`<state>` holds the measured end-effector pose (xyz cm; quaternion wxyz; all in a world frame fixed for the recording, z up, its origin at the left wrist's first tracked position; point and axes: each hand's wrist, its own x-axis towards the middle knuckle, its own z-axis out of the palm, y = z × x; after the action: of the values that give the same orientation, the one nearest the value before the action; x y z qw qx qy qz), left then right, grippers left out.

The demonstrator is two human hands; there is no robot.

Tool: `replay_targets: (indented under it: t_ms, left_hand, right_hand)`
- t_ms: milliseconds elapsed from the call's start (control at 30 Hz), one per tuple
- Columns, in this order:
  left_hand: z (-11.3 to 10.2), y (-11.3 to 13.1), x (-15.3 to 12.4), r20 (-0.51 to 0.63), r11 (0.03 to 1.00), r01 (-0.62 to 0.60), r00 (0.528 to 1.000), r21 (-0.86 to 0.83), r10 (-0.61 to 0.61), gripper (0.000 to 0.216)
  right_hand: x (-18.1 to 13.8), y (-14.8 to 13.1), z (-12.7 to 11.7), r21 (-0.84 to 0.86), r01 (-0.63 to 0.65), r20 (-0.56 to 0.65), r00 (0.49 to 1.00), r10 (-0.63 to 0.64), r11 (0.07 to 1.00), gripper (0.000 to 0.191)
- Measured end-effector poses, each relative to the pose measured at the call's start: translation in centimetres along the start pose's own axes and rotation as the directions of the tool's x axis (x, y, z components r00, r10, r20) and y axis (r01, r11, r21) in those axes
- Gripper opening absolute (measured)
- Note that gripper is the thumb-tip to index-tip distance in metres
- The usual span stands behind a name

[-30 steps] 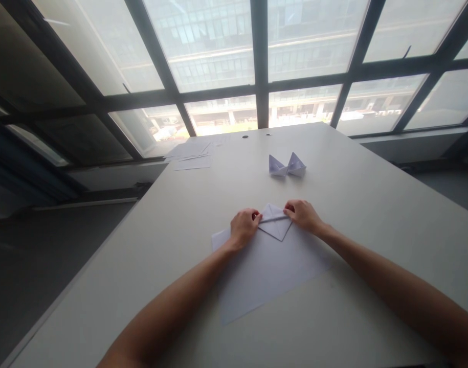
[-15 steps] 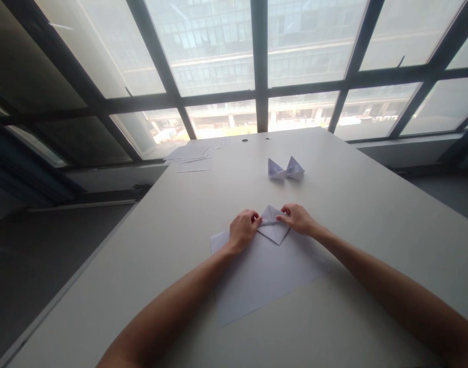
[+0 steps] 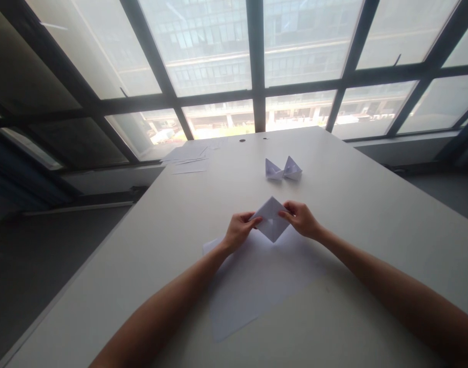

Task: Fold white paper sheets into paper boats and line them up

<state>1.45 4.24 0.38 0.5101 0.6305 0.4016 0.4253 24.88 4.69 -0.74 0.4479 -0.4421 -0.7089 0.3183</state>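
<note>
Between my hands is a folded white paper (image 3: 272, 214), diamond-shaped, with one corner pointing away from me and one towards me. My left hand (image 3: 239, 229) pinches its left corner, thumb on top. Its right corner sits between the thumb and fingers of my right hand (image 3: 301, 219). The folded paper appears raised a little over a flat white sheet (image 3: 252, 291) that lies on the table. Farther off stands a pair of pointed folded paper shapes (image 3: 283, 168), close together. My fingers under the paper are partly hidden.
Several loose paper sheets (image 3: 190, 156) lie at the far left corner of the white table (image 3: 149, 245). Two small dark spots, one a round hole (image 3: 242, 140), mark the far edge. Large windows with dark frames (image 3: 257, 66) rise behind it.
The folded paper has come up off the sheet and now shows a smooth, full diamond face. Both hands grip its side corners; the sheet beneath has slid slightly towards me.
</note>
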Motion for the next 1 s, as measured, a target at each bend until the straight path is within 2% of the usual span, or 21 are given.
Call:
replay_targets:
  t_ms: [133,300,400,500,600,700,833,1000]
  left_hand:
    - [-0.3,-0.3,0.0,0.034,0.990,0.059,0.998,-0.131,-0.055,0.040]
    - [-0.5,-1.4,0.3,0.071,0.957,0.107,0.993,-0.270,-0.091,0.049]
    - [-0.5,-1.6,0.4,0.041,0.939,0.072,0.997,-0.336,-0.062,0.055]
    - [-0.7,-1.2,0.4,-0.022,0.924,-0.033,0.999,-0.381,0.027,0.053]
    - [-1.1,-0.6,0.3,-0.105,0.960,-0.153,0.986,-0.234,0.131,0.040]
    - [-1.2,-0.5,0.2,-0.171,0.979,-0.199,0.967,-0.043,0.189,0.026]
    - [-1.1,-0.6,0.2,-0.220,0.981,-0.183,0.957,0.058,0.191,0.022]
    - [-0.7,-0.2,0.1,-0.215,0.987,-0.134,0.965,0.087,0.150,0.021]
  right_hand:
    - [-0.2,0.0,0.2,0.116,-0.015,0.014,1.000,0.013,0.993,0.029]
    - [-0.6,-0.2,0.5,0.254,-0.111,0.037,0.994,0.105,0.961,0.033]
    - [-0.5,-0.1,0.5,0.275,-0.125,-0.003,0.991,0.130,0.953,0.036]
    - [-0.4,0.1,0.4,0.283,-0.128,-0.035,0.989,0.143,0.951,0.037]
    - [-0.2,0.3,0.2,0.282,-0.123,-0.063,0.987,0.147,0.952,0.038]
    - [-0.3,0.3,0.2,0.286,-0.124,-0.056,0.988,0.145,0.950,0.037]
    - [-0.4,0.0,0.3,0.275,-0.110,-0.046,0.991,0.128,0.955,0.035]
    - [-0.5,-0.2,0.4,0.230,-0.100,-0.051,0.992,0.114,0.968,0.036]
